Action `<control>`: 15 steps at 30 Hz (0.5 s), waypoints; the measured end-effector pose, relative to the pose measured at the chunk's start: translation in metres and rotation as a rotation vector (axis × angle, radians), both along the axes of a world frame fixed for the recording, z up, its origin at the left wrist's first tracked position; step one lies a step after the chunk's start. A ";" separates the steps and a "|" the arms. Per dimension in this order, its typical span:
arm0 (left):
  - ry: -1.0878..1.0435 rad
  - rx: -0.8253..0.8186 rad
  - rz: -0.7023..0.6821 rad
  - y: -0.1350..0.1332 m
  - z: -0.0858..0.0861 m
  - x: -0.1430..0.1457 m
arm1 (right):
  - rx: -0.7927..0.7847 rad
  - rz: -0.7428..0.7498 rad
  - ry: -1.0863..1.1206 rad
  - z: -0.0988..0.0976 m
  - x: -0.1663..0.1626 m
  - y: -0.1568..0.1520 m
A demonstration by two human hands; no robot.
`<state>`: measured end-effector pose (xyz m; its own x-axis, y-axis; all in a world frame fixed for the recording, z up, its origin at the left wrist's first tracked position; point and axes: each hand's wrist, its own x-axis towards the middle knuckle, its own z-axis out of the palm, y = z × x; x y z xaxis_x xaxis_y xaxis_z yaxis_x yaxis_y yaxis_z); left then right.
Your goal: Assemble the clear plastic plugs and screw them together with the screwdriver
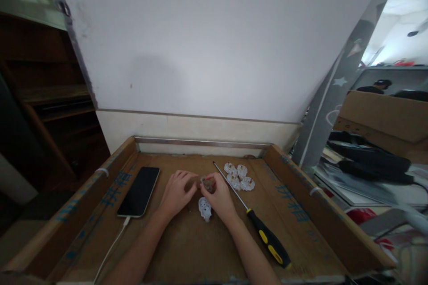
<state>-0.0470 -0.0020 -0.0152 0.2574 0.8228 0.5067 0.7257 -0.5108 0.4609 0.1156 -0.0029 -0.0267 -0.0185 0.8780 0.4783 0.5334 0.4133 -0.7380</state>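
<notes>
Right hand (221,196) in the middle, and it's pinching a small brownish, see-through piece (207,183) between thumb and fingers! Left hand (178,190) right beside it, fingers bent, thumb near the forefinger; can't tell whether it grips anything. Just below lies a whitish, rounded plastic part (204,209) on the brown cardboard surface (187,249). Over to the right, a cluster of clear plastic pieces (233,180) near a long black-and-yellow screwdriver (267,236); far left, a black-screened phone (139,191), white cable (112,247) attached.
</notes>
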 end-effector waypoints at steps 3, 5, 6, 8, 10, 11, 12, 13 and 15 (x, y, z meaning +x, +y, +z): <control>0.035 -0.034 -0.042 -0.002 0.000 0.002 | -0.008 -0.014 0.017 0.001 -0.001 -0.002; 0.045 -0.046 -0.049 -0.002 -0.002 0.003 | -0.008 -0.006 0.030 0.001 -0.002 -0.003; 0.050 -0.049 -0.045 -0.002 -0.003 0.003 | -0.008 0.004 0.037 0.000 -0.003 -0.003; 0.062 -0.054 -0.026 -0.001 -0.005 0.004 | -0.013 0.030 0.052 -0.003 -0.004 -0.002; 0.076 -0.058 0.009 0.000 -0.005 0.005 | -0.028 0.060 0.073 -0.007 -0.005 -0.001; 0.083 -0.059 0.032 0.001 -0.005 0.005 | -0.037 0.075 0.087 -0.010 -0.006 0.000; 0.093 -0.058 0.056 0.001 -0.005 0.006 | -0.046 0.088 0.104 -0.013 -0.006 0.002; 0.103 -0.055 0.081 0.001 -0.005 0.007 | -0.054 0.099 0.122 -0.016 -0.007 0.003; 0.123 -0.031 0.127 0.000 -0.005 0.011 | -0.064 0.108 0.162 -0.021 -0.008 0.005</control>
<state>-0.0363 -0.0017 -0.0198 0.2088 0.8672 0.4520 0.8356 -0.3983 0.3782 0.1079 0.0025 -0.0480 -0.0417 0.9040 0.4256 0.3607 0.4108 -0.8374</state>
